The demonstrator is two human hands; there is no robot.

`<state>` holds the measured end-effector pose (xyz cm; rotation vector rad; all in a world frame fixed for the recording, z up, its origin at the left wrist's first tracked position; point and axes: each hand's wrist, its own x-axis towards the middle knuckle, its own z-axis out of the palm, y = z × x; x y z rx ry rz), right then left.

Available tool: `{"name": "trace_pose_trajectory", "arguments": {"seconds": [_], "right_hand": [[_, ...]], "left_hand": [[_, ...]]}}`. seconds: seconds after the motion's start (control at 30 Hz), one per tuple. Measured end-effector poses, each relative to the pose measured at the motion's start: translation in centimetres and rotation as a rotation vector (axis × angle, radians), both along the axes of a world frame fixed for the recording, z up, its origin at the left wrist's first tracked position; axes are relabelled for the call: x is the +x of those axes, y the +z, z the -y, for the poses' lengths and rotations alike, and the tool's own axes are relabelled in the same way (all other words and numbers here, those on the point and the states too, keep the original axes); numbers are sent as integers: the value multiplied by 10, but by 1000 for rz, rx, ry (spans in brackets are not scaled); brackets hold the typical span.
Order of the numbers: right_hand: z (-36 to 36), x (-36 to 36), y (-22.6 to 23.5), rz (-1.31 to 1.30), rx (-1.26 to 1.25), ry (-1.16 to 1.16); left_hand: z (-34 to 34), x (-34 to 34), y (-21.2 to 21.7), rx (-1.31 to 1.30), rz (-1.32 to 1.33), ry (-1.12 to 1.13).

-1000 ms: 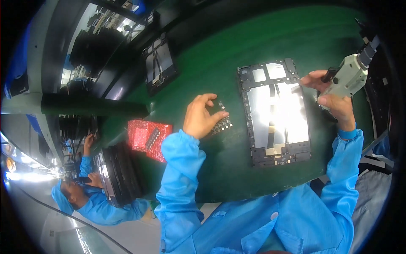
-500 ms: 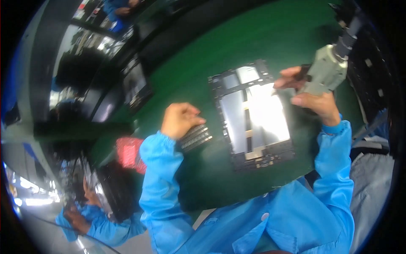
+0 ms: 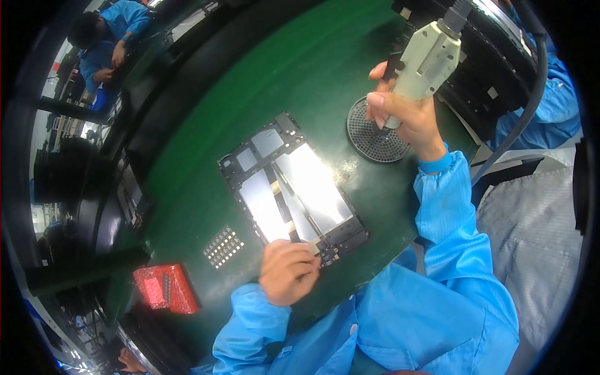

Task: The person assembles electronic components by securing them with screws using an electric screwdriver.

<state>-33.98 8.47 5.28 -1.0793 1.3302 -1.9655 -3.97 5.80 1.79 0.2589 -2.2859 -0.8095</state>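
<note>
Now I see the device (image 3: 312, 181) near the front edge of the table (image 3: 300, 69), long axis pointing there; left hand (image 3: 289, 270), grip unclear, has reached its near end; right hand (image 3: 409, 115) holds a driver (image 3: 431, 59).

We observe a green table (image 3: 187, 187), its surface showing a pale patch (image 3: 345, 169) right of centre. We note a dark bar (image 3: 87, 272) at its left, and small bright lights (image 3: 75, 355) at the lower left.
</note>
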Motion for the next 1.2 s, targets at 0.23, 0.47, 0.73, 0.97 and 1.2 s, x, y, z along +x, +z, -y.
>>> {"name": "trace_pose_trajectory", "arguments": {"seconds": [0.23, 0.47, 0.73, 0.97, 1.2], "right_hand": [[3, 2, -5, -11, 17, 13], [2, 3, -9, -4, 4, 17], [0, 5, -10, 6, 48, 10], [5, 9, -15, -27, 21, 29], [-5, 1, -9, -208, -60, -80]], "left_hand": [[-5, -33, -7, -78, -15, 159], [1, -55, -2, -85, -18, 221], [11, -30, 13, 251, 0, 299], [27, 10, 2, 409, 38, 507], [29, 18, 3, 1073, 32, 390]]}}
